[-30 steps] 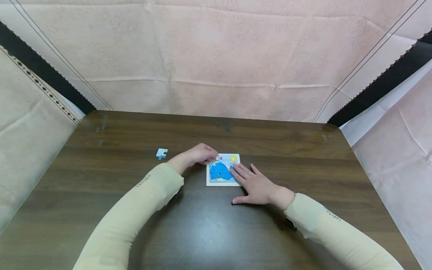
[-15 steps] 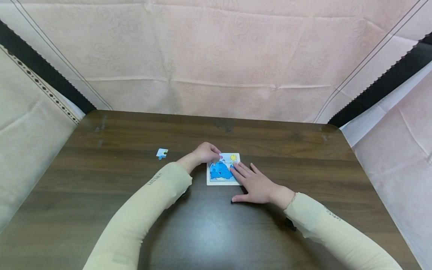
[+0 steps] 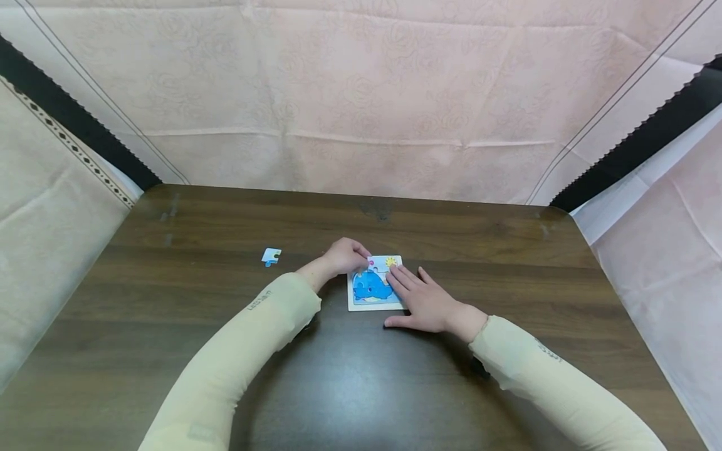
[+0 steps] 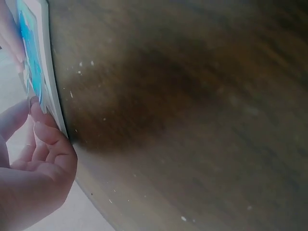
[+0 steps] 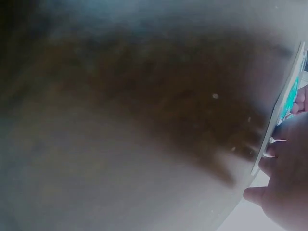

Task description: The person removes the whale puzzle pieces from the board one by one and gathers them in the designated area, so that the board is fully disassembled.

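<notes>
A jigsaw puzzle board (image 3: 376, 307) with a white frame and a blue whale picture lies on the table. At its upper left corner my left hand (image 3: 341, 255) pinches a thin puzzle piece (image 4: 28, 83) between thumb and finger, over the board; the fingers largely hide the piece in the head view. My right hand (image 3: 429, 304) lies spread across the board's right side, straight fingertips on the picture near the yellow sun, thumb out on the table side. A loose puzzle piece (image 3: 271, 256), white and blue, lies on the table left of my left hand.
The dark brown wooden table (image 3: 350, 382) spreads around the board. Behind its far edge hangs a pale pink patterned cloth (image 3: 361, 106), with more cloth at both sides.
My left hand has shifted slightly right along the board's top left corner, still pinching the piece. My right hand has slid a little up and left on the board. The loose piece stays put.
</notes>
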{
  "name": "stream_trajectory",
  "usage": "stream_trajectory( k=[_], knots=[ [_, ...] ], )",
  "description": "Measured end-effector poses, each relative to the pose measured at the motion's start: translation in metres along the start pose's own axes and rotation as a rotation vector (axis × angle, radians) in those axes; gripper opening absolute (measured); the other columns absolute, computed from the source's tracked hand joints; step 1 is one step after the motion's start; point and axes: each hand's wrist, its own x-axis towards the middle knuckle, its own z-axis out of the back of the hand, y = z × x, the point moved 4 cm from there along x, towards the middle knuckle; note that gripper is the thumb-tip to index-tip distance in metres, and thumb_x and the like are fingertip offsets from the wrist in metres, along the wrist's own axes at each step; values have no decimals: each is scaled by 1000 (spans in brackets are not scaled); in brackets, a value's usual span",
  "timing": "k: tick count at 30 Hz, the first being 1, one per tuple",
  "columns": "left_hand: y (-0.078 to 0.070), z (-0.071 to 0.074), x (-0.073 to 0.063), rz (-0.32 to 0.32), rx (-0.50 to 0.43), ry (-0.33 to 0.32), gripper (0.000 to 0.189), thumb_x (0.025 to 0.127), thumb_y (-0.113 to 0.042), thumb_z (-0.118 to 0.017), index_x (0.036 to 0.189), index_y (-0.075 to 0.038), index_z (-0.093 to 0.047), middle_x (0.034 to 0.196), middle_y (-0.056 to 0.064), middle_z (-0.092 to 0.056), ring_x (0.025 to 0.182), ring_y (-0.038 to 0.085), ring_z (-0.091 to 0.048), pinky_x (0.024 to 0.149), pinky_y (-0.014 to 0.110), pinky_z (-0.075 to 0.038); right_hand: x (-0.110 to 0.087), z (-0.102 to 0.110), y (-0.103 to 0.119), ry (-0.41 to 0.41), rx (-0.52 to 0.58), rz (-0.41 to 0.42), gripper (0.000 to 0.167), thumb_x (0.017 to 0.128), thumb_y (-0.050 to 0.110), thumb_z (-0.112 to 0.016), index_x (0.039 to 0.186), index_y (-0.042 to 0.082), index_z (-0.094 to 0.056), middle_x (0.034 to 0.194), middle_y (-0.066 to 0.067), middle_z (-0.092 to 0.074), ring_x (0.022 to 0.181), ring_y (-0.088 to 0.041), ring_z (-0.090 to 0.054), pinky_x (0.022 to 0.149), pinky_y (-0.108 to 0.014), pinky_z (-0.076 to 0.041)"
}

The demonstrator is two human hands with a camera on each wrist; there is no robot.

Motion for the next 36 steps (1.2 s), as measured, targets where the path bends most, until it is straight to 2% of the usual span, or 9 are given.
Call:
stream_trajectory(
  k=[5,9,14,18,24,32,36],
  knots=[
    [-1,1,-1,-15,-21,-23,20,89,-19,-60,103,-7,-68,102,8,-64,91,21,-57,80,31,-50,0,2,0,12,3,-1,93,83,70,-44,150,13,-15,158,-5,-8,146,-23,-7,116,-56,-8],
    [-6,5,-3,-55,-94,-44,19,90,-17,-61,105,-7,-66,97,10,-65,83,20,-60,75,27,-53,0,3,1,23,6,-5,93,83,70,-45,150,13,-15,158,-6,-8,146,-23,-7,116,-56,-8],
    [-7,17,-5,-91,-170,-67,23,90,-17,-60,110,-5,-64,103,12,-65,86,20,-63,80,29,-55,0,4,2,21,-4,-3,94,82,70,-45,150,12,-15,158,-6,-9,146,-24,-7,116,-56,-8],
    [2,27,-6,-63,-236,-64,26,92,-16,-59,114,-5,-61,110,13,-62,94,22,-64,86,30,-54,0,5,3,12,-5,7,94,83,69,-46,150,11,-16,158,-8,-10,146,-25,-8,115,-57,-9],
    [17,42,-8,11,-318,-54,31,93,-17,-57,121,-6,-57,113,14,-60,97,23,-63,85,25,-53,0,2,2,-4,-11,15,94,83,69,-46,150,10,-16,158,-8,-10,146,-25,-9,115,-57,-10],
    [33,70,-20,28,-311,-62,34,94,-17,-55,126,-4,-54,115,15,-58,104,27,-60,87,25,-53,0,2,4,-9,-22,19,95,83,69,-47,150,10,-16,158,-8,-10,146,-25,-9,115,-57,-11],
    [43,82,-23,28,-310,-60,34,95,-15,-53,127,-2,-52,116,16,-57,104,27,-59,83,21,-53,-1,3,4,-7,-17,18,95,83,69,-47,150,10,-17,158,-9,-10,146,-25,-9,115,-57,-11]
  ],
)
